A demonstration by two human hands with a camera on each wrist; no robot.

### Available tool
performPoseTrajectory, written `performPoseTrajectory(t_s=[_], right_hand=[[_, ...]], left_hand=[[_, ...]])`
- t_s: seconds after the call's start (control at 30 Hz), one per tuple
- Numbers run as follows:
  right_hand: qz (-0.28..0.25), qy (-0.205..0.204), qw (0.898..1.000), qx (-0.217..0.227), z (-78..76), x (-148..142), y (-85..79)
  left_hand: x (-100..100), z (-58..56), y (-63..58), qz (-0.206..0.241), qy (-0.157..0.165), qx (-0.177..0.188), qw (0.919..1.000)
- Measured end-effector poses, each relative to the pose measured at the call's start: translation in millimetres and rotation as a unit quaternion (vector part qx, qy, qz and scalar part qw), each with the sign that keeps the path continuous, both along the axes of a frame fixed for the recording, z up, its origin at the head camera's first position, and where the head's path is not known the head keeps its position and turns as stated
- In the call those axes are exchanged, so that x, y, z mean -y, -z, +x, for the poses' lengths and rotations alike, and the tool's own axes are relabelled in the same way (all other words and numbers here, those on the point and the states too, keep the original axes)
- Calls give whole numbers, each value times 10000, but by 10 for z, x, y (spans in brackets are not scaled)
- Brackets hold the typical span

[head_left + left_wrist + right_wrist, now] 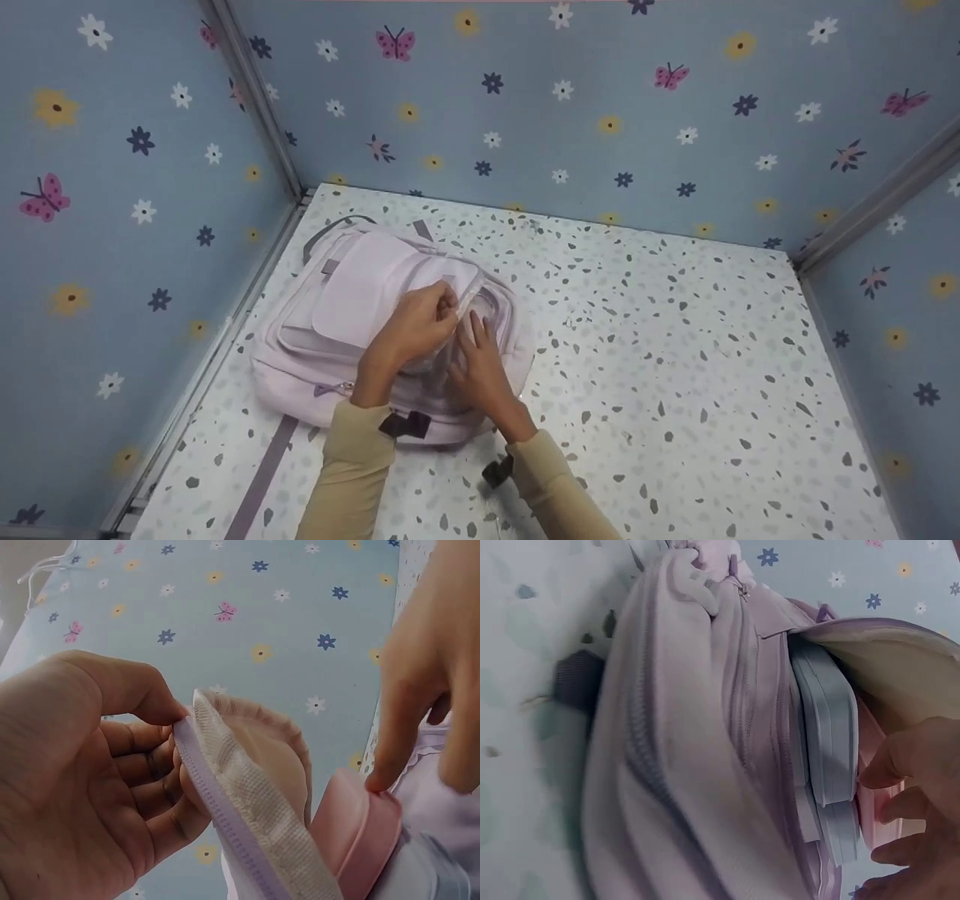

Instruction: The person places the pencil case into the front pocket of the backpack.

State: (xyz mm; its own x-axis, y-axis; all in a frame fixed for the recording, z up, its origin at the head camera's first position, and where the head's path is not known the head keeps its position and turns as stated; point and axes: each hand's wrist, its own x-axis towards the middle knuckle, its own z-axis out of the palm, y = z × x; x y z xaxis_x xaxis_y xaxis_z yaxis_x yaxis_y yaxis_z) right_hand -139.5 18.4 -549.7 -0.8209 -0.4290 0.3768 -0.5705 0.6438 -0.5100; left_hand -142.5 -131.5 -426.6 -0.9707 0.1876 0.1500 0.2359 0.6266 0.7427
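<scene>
A lilac backpack [358,289] lies on the speckled table. My left hand [420,322] pinches the zippered edge [225,814] of its front pocket between thumb and fingers, holding it away from the bag. The pocket's beige lining [930,675] shows inside. My right hand [484,371] reaches into the opening, its fingertips at a pink case [356,829]; in the right wrist view the fingers [900,804] rest along that case's side. Beside it in the pocket stand pale grey-blue cases [829,727], one above another in this view.
The speckled table [675,360] extends to the right of the bag. Blue flowered panels [525,105] enclose the back and sides. A purple strap [262,480] trails from the bag toward the front edge. A zipper pull [334,388] hangs at the bag's near side.
</scene>
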Motion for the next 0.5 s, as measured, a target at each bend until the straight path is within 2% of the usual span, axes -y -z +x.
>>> performPoseTrajectory(t_s=[0.13, 0.3, 0.5], right_hand=[[27, -20, 9996, 283, -89, -4, -2], [-241, -15, 9964, 816, -121, -184, 4], [-565, 749, 9910, 958, -143, -482, -32]], left_hand=[[-47, -18, 19, -223, -69, -79, 9997], [-158, 7, 111, -684, 9, -250, 9973], [-361, 87, 237, -1789, -167, -481, 9826]])
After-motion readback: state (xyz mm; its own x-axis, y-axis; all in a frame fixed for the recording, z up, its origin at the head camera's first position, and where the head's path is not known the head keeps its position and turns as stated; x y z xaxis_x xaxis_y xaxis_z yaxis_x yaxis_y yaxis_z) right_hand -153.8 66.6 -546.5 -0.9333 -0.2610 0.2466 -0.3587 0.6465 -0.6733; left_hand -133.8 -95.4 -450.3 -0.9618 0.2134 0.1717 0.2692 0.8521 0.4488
